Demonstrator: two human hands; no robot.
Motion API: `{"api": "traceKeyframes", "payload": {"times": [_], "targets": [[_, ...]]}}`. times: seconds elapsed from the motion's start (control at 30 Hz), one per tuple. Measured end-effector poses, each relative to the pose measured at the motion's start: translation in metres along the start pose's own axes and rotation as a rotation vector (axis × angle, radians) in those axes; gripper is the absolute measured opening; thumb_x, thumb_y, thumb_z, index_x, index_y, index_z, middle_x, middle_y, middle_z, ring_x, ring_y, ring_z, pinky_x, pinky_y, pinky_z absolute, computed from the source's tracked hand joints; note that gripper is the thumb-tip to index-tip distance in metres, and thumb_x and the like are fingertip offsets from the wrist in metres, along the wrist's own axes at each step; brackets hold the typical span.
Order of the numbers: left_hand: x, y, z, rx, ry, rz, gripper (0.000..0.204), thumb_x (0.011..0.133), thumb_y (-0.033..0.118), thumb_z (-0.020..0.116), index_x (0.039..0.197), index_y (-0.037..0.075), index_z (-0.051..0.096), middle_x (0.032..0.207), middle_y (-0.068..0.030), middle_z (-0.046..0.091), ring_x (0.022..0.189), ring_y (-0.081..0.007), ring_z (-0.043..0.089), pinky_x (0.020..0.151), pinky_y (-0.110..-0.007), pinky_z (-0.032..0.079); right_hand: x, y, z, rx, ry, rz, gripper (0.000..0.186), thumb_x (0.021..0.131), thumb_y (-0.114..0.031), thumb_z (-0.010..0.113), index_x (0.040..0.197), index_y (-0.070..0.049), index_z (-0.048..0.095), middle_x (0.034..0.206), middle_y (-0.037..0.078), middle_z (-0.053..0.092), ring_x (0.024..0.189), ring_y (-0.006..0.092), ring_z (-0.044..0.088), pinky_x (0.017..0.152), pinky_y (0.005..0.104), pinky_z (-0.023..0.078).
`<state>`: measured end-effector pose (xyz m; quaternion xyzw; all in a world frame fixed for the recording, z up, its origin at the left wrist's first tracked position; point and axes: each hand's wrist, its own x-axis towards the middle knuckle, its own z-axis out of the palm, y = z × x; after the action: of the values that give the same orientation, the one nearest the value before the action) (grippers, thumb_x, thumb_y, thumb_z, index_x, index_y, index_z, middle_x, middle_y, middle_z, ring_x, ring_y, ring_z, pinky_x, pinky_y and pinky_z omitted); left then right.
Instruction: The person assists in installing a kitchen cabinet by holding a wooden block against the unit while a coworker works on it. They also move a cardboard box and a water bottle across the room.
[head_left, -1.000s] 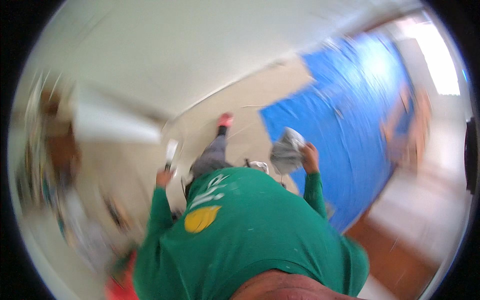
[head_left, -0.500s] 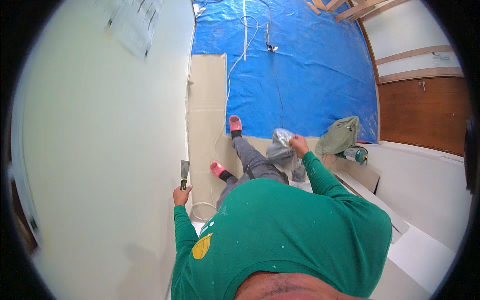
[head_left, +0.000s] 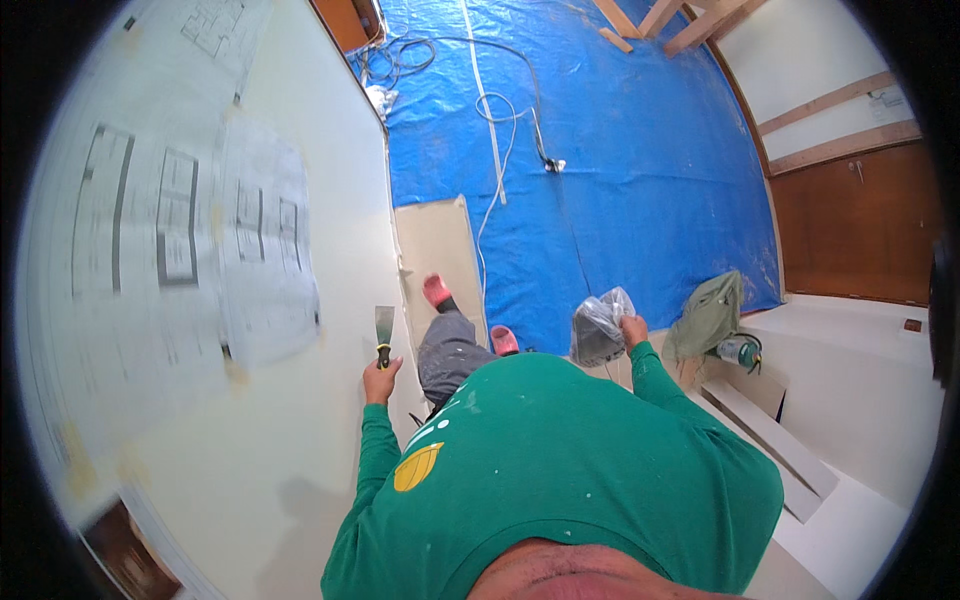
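In my left hand [head_left: 380, 382] is a putty knife [head_left: 384, 335], gripped by its black and yellow handle with the broad metal blade pointing up, close to the pale wall. My right hand [head_left: 634, 330] grips a clear plastic bag [head_left: 612, 305], its fingers closed at the bag's top edge. Something dark grey fills the lower part of the bag; I cannot make out what it is. The bag hangs over the floor to the right of my legs.
A blue tarp [head_left: 650, 180] covers the floor ahead, with cables and a power outlet block [head_left: 554, 166] on it. Drawing sheets [head_left: 180, 215] are taped to the left wall. At right lie a green cloth bag [head_left: 708, 315], a green canister [head_left: 740, 351] and a long board [head_left: 765, 440].
I have stepped forward along the wall, and my feet have swapped lead. Both hands keep their hold; more of the taped drawings and the tarp has come into sight.
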<state>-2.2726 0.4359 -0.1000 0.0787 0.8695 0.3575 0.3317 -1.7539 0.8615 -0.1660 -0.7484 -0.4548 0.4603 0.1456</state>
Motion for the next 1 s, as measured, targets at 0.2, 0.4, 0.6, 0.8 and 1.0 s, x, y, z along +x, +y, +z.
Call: {"api": "traceKeyframes", "payload": {"times": [0.2,0.4,0.6,0.8,1.0], "targets": [[0.240,0.113,0.059,0.073,-0.111,0.120,0.045,0.081,0.043,0.081,0.080,-0.001,0.071,0.066,-0.0109,0.066,0.061,-0.0208,0.061,0.061,-0.040,0.048,0.019,-0.078,0.053,-0.519,0.056,-0.110,0.049,0.073,-0.031,0.069,0.105,0.005,0.063,0.107,0.027,0.068,0.103,0.0380,0.067,0.088,0.0481,0.052],[0.380,0.329,0.084,0.104,-0.214,0.296,0.047,0.080,0.044,0.082,0.081,-0.002,0.071,0.072,-0.0100,0.069,0.065,-0.0189,0.061,0.062,-0.039,0.048,0.018,-0.174,0.139,-0.706,-0.170,0.014,0.052,0.072,-0.035,0.075,0.111,-0.002,0.064,0.109,0.024,0.069,0.106,0.0421,0.065,0.093,0.0483,0.051],[0.524,0.468,0.069,0.164,-0.263,0.459,0.047,0.080,0.047,0.081,0.078,0.001,0.071,0.068,-0.0094,0.066,0.065,-0.0182,0.060,0.063,-0.039,0.048,0.072,-0.199,0.195,-0.721,-0.391,0.055,0.057,0.071,-0.041,0.078,0.112,-0.003,0.065,0.108,0.021,0.070,0.099,0.0361,0.068,0.084,0.0477,0.054],[0.680,0.450,0.041,0.072,-0.038,0.129,0.052,0.076,0.049,0.084,0.069,0.000,0.070,0.067,-0.0124,0.070,0.061,-0.0246,0.067,0.061,-0.043,0.051,0.214,-0.320,0.281,-0.614,-0.427,0.055,0.056,0.070,-0.042,0.078,0.111,-0.006,0.064,0.111,0.022,0.069,0.104,0.0378,0.066,0.087,0.0476,0.053],[0.703,0.464,0.031,0.409,-0.167,-0.001,0.039,0.077,0.037,0.085,0.071,0.003,0.068,0.067,-0.0059,0.068,0.057,-0.0144,0.063,0.054,-0.035,0.051,0.315,-0.476,0.266,-0.710,-0.363,-0.040,0.057,0.071,-0.038,0.080,0.114,-0.005,0.063,0.114,0.021,0.068,0.107,0.0382,0.066,0.091,0.0453,0.054]]}}
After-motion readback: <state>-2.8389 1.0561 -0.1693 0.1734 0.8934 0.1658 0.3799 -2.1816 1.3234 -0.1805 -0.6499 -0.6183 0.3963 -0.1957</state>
